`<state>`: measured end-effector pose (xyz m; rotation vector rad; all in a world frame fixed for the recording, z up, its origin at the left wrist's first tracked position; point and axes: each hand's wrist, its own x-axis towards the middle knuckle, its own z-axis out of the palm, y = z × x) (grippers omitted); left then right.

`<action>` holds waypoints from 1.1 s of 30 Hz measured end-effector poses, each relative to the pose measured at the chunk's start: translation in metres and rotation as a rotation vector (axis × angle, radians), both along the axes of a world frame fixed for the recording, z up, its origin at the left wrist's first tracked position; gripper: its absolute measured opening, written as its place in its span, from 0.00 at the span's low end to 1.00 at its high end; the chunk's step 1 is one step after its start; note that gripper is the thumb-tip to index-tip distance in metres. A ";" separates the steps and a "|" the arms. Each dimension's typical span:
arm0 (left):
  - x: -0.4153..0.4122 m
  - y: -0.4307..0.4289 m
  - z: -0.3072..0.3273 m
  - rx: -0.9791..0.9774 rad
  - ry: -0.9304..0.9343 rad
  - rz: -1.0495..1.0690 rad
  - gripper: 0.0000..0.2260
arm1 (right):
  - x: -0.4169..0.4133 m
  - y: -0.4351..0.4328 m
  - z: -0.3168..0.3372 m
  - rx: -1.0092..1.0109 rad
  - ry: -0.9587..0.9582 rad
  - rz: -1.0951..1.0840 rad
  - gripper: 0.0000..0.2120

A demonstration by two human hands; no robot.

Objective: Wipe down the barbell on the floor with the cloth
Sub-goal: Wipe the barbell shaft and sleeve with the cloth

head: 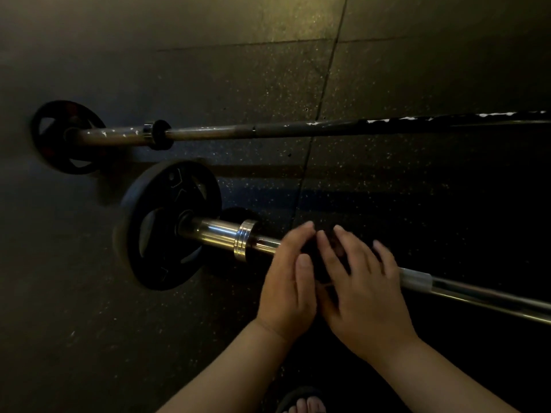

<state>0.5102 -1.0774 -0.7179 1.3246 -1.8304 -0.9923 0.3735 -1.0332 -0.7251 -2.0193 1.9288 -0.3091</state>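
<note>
Lower centre: left hand (287, 289) and right hand (362, 296), fingers straight, pressed dark cloth (312, 259) against barbell (214, 231) shaft.

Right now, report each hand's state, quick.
Left hand: open, fingers straight beside the dark cloth on the barbell.
Right hand: open, fingers spread over it.

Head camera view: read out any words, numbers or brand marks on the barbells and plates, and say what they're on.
No text can be read.
Near weight plate: raised markings, too dim and blurred to read.
Far weight plate: reddish marks, unreadable.
Pale band on the near barbell: no lettering visible.
</note>
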 end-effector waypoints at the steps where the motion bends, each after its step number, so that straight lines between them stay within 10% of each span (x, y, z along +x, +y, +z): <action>1: 0.004 -0.001 0.002 -0.017 -0.009 0.038 0.16 | 0.010 -0.006 0.001 0.003 0.061 -0.015 0.30; 8: 0.032 -0.018 -0.014 -0.061 -0.466 0.045 0.16 | 0.000 -0.013 -0.004 0.014 0.175 0.063 0.24; 17: 0.028 -0.022 -0.015 -0.110 -0.496 -0.059 0.15 | 0.011 -0.071 0.039 0.361 0.111 -0.046 0.23; 26: 0.031 -0.025 -0.019 -0.095 -0.472 -0.034 0.14 | -0.019 0.009 -0.019 -0.210 0.057 -0.052 0.16; 33: 0.016 -0.023 -0.020 -0.099 -0.475 0.006 0.10 | 0.028 -0.014 -0.003 -0.072 0.038 -0.056 0.19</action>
